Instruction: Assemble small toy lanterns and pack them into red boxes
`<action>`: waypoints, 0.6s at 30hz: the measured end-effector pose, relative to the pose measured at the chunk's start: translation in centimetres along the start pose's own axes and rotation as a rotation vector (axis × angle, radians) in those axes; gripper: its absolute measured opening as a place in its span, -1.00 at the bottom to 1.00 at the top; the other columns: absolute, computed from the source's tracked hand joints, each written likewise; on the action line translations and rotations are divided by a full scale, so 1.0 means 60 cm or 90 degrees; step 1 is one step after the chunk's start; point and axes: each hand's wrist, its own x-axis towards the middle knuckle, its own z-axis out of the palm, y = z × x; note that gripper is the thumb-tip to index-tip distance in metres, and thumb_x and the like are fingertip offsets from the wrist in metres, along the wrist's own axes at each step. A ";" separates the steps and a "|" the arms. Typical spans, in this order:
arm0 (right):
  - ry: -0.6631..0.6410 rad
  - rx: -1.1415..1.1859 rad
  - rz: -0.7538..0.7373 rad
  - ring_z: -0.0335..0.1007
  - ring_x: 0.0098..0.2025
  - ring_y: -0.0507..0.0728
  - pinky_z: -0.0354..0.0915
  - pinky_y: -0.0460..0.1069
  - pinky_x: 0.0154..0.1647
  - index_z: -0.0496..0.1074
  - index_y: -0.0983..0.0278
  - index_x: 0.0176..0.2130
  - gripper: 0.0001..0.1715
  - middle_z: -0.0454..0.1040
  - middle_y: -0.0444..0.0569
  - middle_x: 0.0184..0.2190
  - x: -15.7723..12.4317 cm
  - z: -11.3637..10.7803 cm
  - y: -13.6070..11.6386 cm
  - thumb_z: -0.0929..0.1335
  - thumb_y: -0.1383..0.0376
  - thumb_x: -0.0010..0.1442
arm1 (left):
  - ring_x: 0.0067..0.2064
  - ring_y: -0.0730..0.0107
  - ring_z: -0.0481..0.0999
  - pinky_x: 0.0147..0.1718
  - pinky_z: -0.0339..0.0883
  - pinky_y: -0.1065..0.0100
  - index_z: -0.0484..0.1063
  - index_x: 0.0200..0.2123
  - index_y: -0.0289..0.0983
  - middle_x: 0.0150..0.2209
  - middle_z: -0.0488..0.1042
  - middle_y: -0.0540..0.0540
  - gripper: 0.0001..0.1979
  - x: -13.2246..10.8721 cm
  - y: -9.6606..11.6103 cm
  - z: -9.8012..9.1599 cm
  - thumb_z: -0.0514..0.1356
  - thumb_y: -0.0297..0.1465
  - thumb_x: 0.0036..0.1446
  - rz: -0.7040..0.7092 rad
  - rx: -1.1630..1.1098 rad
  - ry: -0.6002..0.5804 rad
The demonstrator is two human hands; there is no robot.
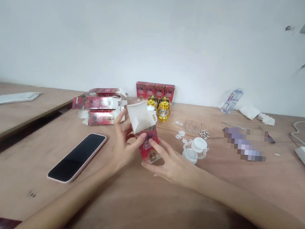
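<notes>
A red printed carton (149, 140) with its white end flap raised is held tilted above the table, between both hands. My left hand (125, 140) grips it from the left, thumb on the printed face. From the right, my right hand (168, 161) holds the lower part with its fingertips. Just behind the carton stand small gold lanterns (163, 112), with a white lantern partly hidden by the raised flap. Whether anything is inside the carton cannot be seen.
Flattened red cartons (99, 104) are piled at the left, and several closed red boxes (155, 89) stand against the wall. A phone (77, 157) lies in front left. White lantern parts (194, 150), small metal pieces (204, 134) and a chain (190, 127) lie to the right.
</notes>
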 end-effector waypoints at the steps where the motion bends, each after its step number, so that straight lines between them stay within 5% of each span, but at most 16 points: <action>1: -0.020 -0.032 -0.007 -0.06 0.29 0.47 0.22 0.37 0.12 0.32 0.04 0.08 -0.50 0.15 0.09 0.24 -0.001 -0.016 0.001 0.36 0.32 0.14 | -0.19 0.36 0.53 -0.33 0.46 0.35 -0.18 0.22 -0.07 0.00 0.39 -0.19 -0.27 0.000 -0.002 0.000 0.21 -0.32 0.11 -0.007 0.007 0.008; 4: -0.040 -0.113 0.069 0.00 0.27 0.45 0.14 0.43 0.14 0.25 0.08 0.15 -0.32 0.21 0.11 0.20 -0.016 -0.079 0.012 0.41 0.38 0.06 | -0.19 0.36 0.53 -0.29 0.47 0.31 -0.07 0.18 -0.11 -0.02 0.40 -0.16 -0.29 -0.002 -0.006 -0.002 0.25 -0.34 0.04 0.006 0.056 -0.022; 7: -0.019 -0.146 0.203 0.25 0.12 0.42 0.27 0.34 0.02 0.38 0.10 0.00 -0.41 0.31 0.07 0.13 -0.041 -0.132 0.041 0.44 0.46 -0.03 | -0.17 0.32 0.53 -0.18 0.47 0.20 0.09 0.16 -0.17 -0.05 0.42 -0.15 -0.35 -0.005 -0.005 -0.003 0.27 -0.33 0.02 -0.001 0.121 -0.108; 10: -0.119 -0.090 0.249 0.47 -0.21 0.25 0.40 0.10 -0.30 0.41 0.09 -0.08 -0.48 0.48 -0.01 -0.10 -0.056 -0.156 0.075 0.42 0.46 -0.06 | -0.18 0.31 0.53 -0.19 0.48 0.20 0.19 0.13 -0.21 -0.12 0.45 -0.12 -0.43 -0.003 0.002 -0.006 0.24 -0.33 0.03 -0.003 0.157 -0.173; 13: -0.210 -0.027 0.262 0.46 -0.36 0.17 0.33 0.00 -0.46 0.40 0.07 -0.09 -0.49 0.53 -0.11 -0.29 -0.051 -0.168 0.091 0.40 0.45 -0.05 | -0.21 0.30 0.53 -0.24 0.50 0.23 0.26 0.03 -0.22 -0.15 0.44 -0.11 -0.50 0.008 0.009 -0.009 0.26 -0.35 0.00 0.024 0.168 -0.226; 18: -0.079 0.118 0.260 0.45 -0.32 0.11 0.34 -0.03 -0.44 0.43 0.09 -0.10 -0.68 0.51 -0.11 -0.23 -0.031 -0.215 0.067 0.38 0.27 0.09 | -0.21 0.29 0.54 -0.36 0.50 0.27 0.11 -0.05 -0.17 -0.12 0.43 -0.12 -0.45 0.029 0.000 0.015 0.32 -0.33 -0.07 0.046 0.093 -0.245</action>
